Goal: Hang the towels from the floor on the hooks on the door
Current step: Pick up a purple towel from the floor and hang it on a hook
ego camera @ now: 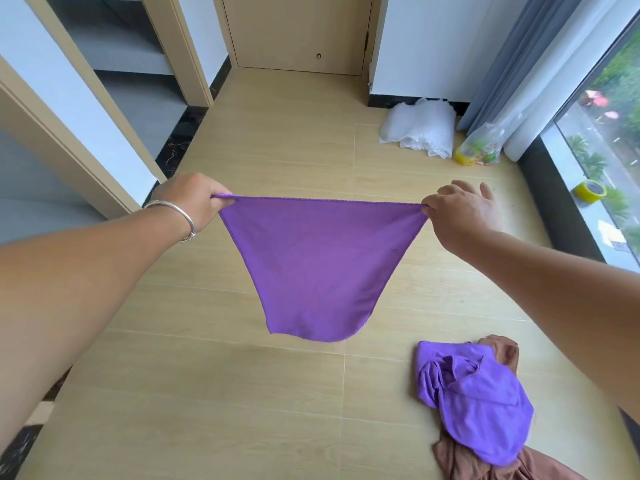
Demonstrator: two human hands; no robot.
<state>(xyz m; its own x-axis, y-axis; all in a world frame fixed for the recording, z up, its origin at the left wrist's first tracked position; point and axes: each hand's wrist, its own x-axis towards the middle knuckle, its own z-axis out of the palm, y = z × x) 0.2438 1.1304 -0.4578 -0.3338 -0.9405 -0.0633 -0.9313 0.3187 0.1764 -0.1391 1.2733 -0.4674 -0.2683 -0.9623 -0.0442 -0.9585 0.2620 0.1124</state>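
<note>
A: What is each hand doing to the purple towel (pixel 318 265)?

B: The left hand (pixel 194 199) is gripping one top corner in a curled fist; the right hand (pixel 464 213) is pinching the other top corner between thumb and forefinger, its remaining fingers spread loose. Each grip is therefore holding cloth, and the top hem is running taut and level between them.

A: How is the towel lying relative to the door (pixel 298 32)?

B: Its long axis is running left to right, roughly parallel to the door face. The towel is hanging in the air on the near side of the door, well apart from it, with its lower edge sagging towards the floor (pixel 242 393) but not touching it. Both hands are appearing about equally far from the door, so neither seems better placed to lead.

A: Are the hooks showing?

B: No; only the lower door panel is in view, so where they sit cannot be told. Judging from this, the towel is needing to be carried forward and raised.

A: What is remaining?

B: A second purple towel (pixel 474 400) is lying crumpled over a brown towel (pixel 460 459), far from the door and under the right forearm.
</note>
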